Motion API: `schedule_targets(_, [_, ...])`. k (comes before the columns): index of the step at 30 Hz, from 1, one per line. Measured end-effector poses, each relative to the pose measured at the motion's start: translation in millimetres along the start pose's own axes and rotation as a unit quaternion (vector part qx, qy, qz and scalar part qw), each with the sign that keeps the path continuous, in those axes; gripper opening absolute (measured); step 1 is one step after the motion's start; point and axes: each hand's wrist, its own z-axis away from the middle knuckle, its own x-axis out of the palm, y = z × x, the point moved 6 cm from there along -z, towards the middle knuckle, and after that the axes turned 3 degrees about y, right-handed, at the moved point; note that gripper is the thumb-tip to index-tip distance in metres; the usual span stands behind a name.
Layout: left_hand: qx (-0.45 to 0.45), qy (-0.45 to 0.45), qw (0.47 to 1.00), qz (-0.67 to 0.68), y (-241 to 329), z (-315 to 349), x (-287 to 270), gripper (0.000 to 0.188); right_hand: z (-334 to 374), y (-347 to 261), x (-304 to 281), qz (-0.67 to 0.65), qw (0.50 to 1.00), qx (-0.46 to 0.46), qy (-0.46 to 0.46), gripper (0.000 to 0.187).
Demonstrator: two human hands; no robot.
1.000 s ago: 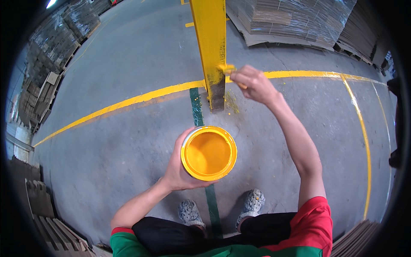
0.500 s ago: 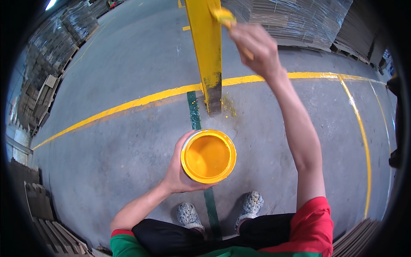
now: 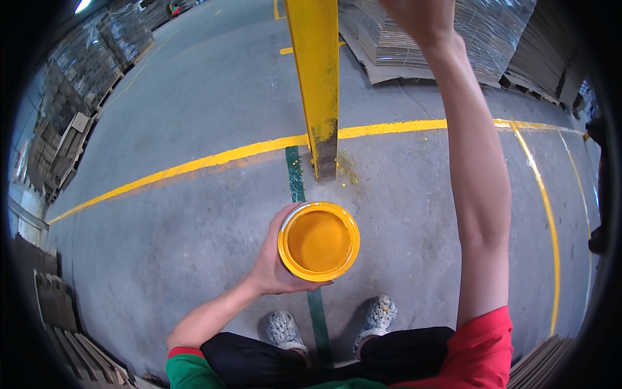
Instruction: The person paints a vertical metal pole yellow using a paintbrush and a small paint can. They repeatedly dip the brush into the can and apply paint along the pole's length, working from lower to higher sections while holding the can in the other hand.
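My left hand (image 3: 275,262) is closed round the side of an open paint can (image 3: 356,243), held upright at waist height. Yellow paint (image 3: 317,241) fills part of it, and its rim is coated too. My right hand (image 3: 421,16) is raised high by the upper part of a yellow post (image 3: 314,78). The picture's top edge cuts off its fingers and the paintbrush they gripped half a second ago. Near its foot the post turns dark and patchy, with bare grey at the bottom.
Yellow drops and smears (image 3: 348,170) mark the floor beside the post's foot. A yellow line (image 3: 227,150) crosses behind it, and a green strip (image 3: 295,172) runs toward my feet. Wrapped cardboard stacks (image 3: 447,39) stand at the far right, more stacks (image 3: 84,58) at the left.
My right hand has gone up and to the right, taking the paintbrush out of the picture. The view has tilted slightly, and the can stays in my left hand.
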Motion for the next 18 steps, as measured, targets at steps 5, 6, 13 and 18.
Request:
schedule_targets(5, [0.037,0.004,0.997,-0.065,5.2,0.5,-2.6,0.134,59.1,-23.0,45.7,-0.044,0.945,0.154,-0.285,0.035])
schedule_targets(6, [0.044,0.006,0.997,-0.068,6.4,0.6,-3.5,0.134,73.3,-45.7,18.0,-0.011,0.982,0.02,-0.187,0.03])
schedule_targets(13, [0.029,0.045,0.997,-0.052,-4.9,3.2,-15.3,0.134,211.7,-152.1,-18.0,-0.194,0.89,0.159,-0.38,0.03])
schedule_targets(18, [0.015,0.092,0.989,-0.119,-29.2,11.4,-31.6,0.131,179.1,-125.8,-51.5,-0.255,0.77,0.509,-0.29,0.014])
